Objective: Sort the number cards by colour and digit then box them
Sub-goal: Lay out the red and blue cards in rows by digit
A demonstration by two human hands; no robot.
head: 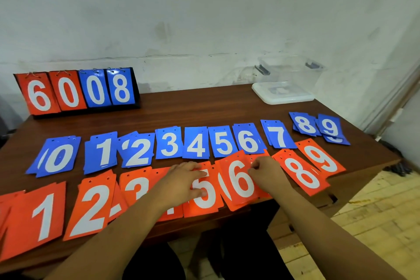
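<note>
Blue number cards lie in a row of small piles from 0 [56, 157] to 9 [330, 127] across the table. In front of them runs an orange row, from 1 [43, 216] to 9 [322, 158]. My left hand [184, 179] rests flat with straight fingers on the orange 5 pile [204, 191], covering the orange 4. My right hand [266, 174] has curled fingers at the right edge of the orange 6 pile [241, 182] and hides the orange 7. A clear plastic box [291, 73] stands on its white lid [281, 95] at the back right.
A flip scoreboard [77, 91] showing 6 0 0 8 stands at the back left of the brown table [193, 107]. A white wall is close behind. The table's right edge drops to a tiled floor [372, 218]. Several orange cards overhang the front edge.
</note>
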